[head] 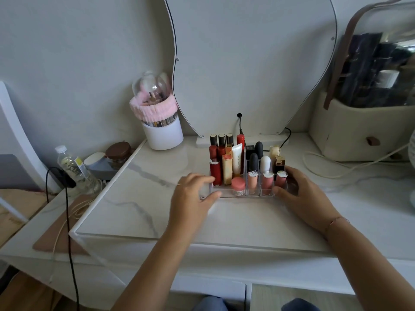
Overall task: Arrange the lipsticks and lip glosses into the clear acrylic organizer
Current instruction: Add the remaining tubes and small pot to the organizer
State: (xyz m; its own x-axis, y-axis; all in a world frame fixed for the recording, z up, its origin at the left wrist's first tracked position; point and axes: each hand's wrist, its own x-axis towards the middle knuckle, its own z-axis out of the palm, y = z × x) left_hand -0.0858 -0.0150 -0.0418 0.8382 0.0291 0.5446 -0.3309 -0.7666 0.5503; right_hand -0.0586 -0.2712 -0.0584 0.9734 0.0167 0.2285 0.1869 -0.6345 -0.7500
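The clear acrylic organizer (226, 195) stands on the marble table top, filled with upright lipsticks and lip glosses: red gloss tubes (216, 170) at the left, a white tube (238, 160), black bullet lipsticks (253, 162), pink glosses (267, 182) in the front right cells, and a small pink-lidded jar (238, 186). My left hand (193, 194) grips the organizer's left end, thumb at its front corner. My right hand (301, 189) grips its right end, fingers wrapped behind the pink gloss there.
A white brush holder (164, 133) with a pink headband and clear dome stands back left. The mirror base (224, 140) and black cable sit behind the organizer. A beige case (359, 133) is at the right, a water bottle (71, 167) and jar lie off the left edge.
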